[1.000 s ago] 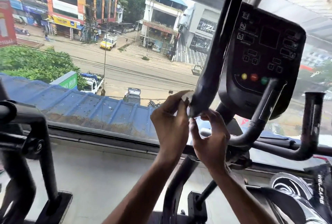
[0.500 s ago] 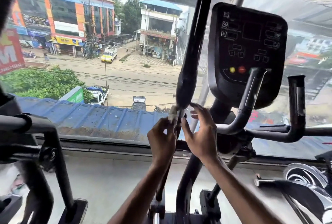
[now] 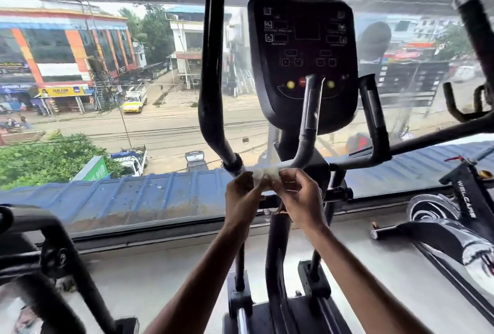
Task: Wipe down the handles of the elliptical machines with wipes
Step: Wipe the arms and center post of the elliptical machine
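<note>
I see both forearms raised, meeting below the console (image 3: 302, 39): left hand (image 3: 242, 196) and right hand (image 3: 300, 196) each pinch the crumpled white wipe (image 3: 263, 173) in curled fingers (image 3: 288, 178), just beside the long handle (image 3: 211, 79) base.

The grey floor (image 3: 149, 274) lies below both hands. Straight down from the left hand (image 3: 242, 194) and the right hand (image 3: 299, 194) stands the elliptical machine (image 3: 278, 307). Left of the left hand stands another black machine (image 3: 66, 266). Right of the right hand stands a black and white bike (image 3: 454, 229).
</note>
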A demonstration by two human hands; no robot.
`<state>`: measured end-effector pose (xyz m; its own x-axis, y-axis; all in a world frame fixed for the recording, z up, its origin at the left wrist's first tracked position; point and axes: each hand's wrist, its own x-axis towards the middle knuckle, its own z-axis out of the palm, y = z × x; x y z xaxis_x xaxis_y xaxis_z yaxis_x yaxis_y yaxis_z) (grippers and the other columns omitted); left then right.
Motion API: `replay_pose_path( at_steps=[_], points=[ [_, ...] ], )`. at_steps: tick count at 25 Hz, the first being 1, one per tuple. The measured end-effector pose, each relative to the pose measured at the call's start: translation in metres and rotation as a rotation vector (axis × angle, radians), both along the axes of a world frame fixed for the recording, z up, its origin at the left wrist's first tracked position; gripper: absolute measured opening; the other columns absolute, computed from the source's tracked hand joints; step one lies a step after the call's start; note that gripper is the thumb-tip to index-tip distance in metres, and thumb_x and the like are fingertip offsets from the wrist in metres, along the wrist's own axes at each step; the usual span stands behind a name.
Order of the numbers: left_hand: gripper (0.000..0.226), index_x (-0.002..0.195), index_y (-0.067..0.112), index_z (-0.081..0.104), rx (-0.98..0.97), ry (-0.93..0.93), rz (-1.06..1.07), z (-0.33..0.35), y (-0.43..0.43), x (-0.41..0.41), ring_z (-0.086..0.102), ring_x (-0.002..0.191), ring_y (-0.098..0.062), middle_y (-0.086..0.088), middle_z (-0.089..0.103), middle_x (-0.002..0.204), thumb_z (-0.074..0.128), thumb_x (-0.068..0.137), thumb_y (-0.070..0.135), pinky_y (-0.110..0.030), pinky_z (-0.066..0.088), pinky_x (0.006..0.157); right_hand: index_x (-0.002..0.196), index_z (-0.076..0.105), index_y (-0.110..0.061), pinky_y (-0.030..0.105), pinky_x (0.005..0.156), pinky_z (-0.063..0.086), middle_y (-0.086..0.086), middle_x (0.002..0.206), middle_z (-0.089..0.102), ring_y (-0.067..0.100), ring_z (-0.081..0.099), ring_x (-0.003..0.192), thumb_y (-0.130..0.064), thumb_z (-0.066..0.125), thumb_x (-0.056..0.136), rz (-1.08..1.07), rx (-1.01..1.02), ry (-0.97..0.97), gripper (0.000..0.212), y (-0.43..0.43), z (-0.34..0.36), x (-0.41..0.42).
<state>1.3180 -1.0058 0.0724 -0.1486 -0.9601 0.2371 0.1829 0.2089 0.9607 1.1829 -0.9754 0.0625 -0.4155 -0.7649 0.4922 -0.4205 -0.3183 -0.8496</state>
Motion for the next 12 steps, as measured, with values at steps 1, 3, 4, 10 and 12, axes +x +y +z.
replay_pose_path(
  at_steps=[1, 3, 4, 10, 12],
  points=[
    [0.014, 0.090, 0.008, 0.074, -0.021, -0.051, 0.001, 0.001, 0.000, -0.008, 0.077, 0.093, -0.026, -0.009, 0.080, 0.092, 0.073, 0.095, 0.021, -0.039, 0.061, 0.075, 0.099, 0.069, -0.024, 0.024, 0.074, 0.058, -0.010, 0.096, 0.072, 0.014, 0.071, 0.082, -0.039, 0.087, 0.082, -0.085, -0.057, 0.060, 0.029, 0.006, 0.001, -0.006],
    [0.017, 0.084, 0.013, 0.074, -0.081, -0.171, 0.009, 0.006, -0.003, -0.023, 0.077, 0.087, -0.019, -0.002, 0.080, 0.085, 0.069, 0.098, 0.020, -0.043, 0.061, 0.076, 0.098, 0.065, -0.020, 0.018, 0.069, 0.052, -0.008, 0.099, 0.061, 0.010, 0.064, 0.079, -0.041, 0.087, 0.082, -0.225, -0.157, 0.183, 0.035, 0.012, -0.001, -0.014],
    [0.019, 0.082, 0.014, 0.075, -0.113, -0.217, -0.004, 0.010, -0.004, -0.030, 0.077, 0.083, -0.015, 0.000, 0.079, 0.083, 0.067, 0.099, 0.019, -0.043, 0.061, 0.076, 0.098, 0.067, -0.017, 0.016, 0.069, 0.052, -0.006, 0.099, 0.060, 0.007, 0.063, 0.079, -0.041, 0.086, 0.082, -0.242, -0.184, 0.213, 0.035, 0.015, -0.002, -0.018],
    [0.019, 0.085, 0.031, 0.080, -0.250, -0.342, -0.097, 0.046, -0.009, -0.058, 0.072, 0.081, -0.002, 0.010, 0.079, 0.084, 0.066, 0.096, 0.038, -0.032, 0.058, 0.078, 0.099, 0.074, -0.011, 0.018, 0.078, 0.053, -0.008, 0.097, 0.072, 0.009, 0.068, 0.085, -0.029, 0.083, 0.089, -0.330, -0.250, 0.135, 0.023, 0.010, 0.006, -0.045],
    [0.018, 0.095, 0.022, 0.080, -0.272, -0.317, -0.020, 0.053, -0.019, -0.063, 0.071, 0.080, -0.001, 0.009, 0.079, 0.088, 0.067, 0.096, 0.034, -0.026, 0.056, 0.074, 0.098, 0.074, -0.011, 0.014, 0.080, 0.051, -0.008, 0.096, 0.071, 0.007, 0.066, 0.085, -0.024, 0.082, 0.090, -0.401, -0.296, 0.113, 0.018, 0.002, 0.016, -0.055]
  ],
)
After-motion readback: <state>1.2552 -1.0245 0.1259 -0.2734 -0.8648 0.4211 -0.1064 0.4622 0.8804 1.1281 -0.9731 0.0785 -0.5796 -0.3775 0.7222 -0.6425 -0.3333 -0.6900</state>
